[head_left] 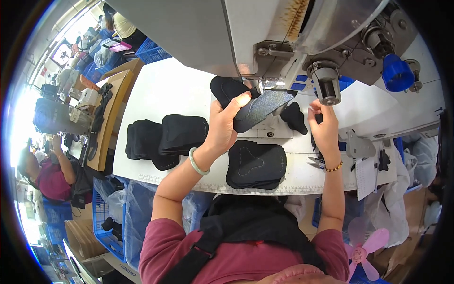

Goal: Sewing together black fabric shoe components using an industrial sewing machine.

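My left hand (224, 124) is closed on a black fabric piece (224, 90), thumb on top, folding up its speckled grey side beside the sewing machine's presser foot (261, 85). Just right of the needle area, my right hand (324, 128) is raised with fingers apart and partly bent, nothing visible in them. A small black fabric piece (294, 118) lies left of its fingertips. Close to the table's front edge rests a stack of black pads (257, 164), the top one with a stitched outline. More black pads (185, 134) are piled to the left.
The sewing machine's head (189, 33) overhangs the white table (156, 90). Thread snips (318, 163) lie by my right wrist. A blue crate (109, 227) stands below left, and a pink fan (359, 254) below right. Another person (53, 177) sits at far left.
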A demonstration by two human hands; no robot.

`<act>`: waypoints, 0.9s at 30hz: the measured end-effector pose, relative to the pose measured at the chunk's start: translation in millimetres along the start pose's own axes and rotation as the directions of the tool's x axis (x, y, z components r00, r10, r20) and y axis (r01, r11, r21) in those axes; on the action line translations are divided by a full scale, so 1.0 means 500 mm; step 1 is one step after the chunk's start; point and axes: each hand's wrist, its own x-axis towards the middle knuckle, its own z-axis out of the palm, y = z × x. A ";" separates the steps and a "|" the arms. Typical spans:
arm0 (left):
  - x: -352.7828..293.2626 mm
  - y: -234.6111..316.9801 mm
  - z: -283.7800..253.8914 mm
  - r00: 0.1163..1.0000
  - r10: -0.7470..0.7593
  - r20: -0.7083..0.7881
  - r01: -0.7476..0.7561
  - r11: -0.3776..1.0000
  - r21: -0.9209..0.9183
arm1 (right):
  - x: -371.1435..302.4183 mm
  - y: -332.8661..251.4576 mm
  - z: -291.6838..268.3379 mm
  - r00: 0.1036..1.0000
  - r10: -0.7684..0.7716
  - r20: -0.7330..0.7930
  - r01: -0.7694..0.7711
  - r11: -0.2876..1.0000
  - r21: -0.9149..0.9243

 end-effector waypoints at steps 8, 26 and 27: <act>-0.008 -0.004 0.004 0.999 0.003 -0.038 -0.003 1.000 -0.009 | -0.030 0.013 0.000 0.984 0.021 0.178 -0.032 0.997 0.063; -0.018 0.102 -0.133 0.933 0.184 -0.308 -0.059 0.925 0.376 | -0.039 0.049 0.033 0.958 0.060 0.281 -0.098 0.987 0.126; -0.032 0.121 -0.176 0.936 0.198 -0.290 0.036 0.767 0.641 | -0.038 0.050 0.035 0.958 0.070 0.279 -0.104 0.989 0.108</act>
